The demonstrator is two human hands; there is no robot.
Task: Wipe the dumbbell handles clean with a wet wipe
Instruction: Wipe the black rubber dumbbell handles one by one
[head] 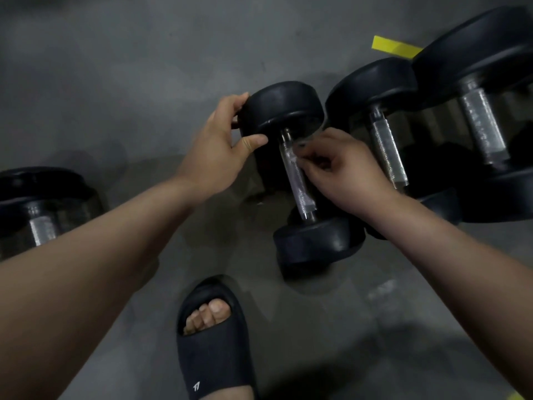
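Black slide [213, 350] carried a small white logo [196, 387], no readable words. The dumbbell [300, 186] lay on the grey floor [115, 82], with black rubber ends and a knurled silver handle. The left hand [219, 148] gripped its far end; the right hand [343, 168] pinched a pale wipe [292, 156] against the handle.

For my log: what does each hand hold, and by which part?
Left hand grips the dumbbell by its far head. Right hand pinches what seems a small wipe against the handle at its upper end.
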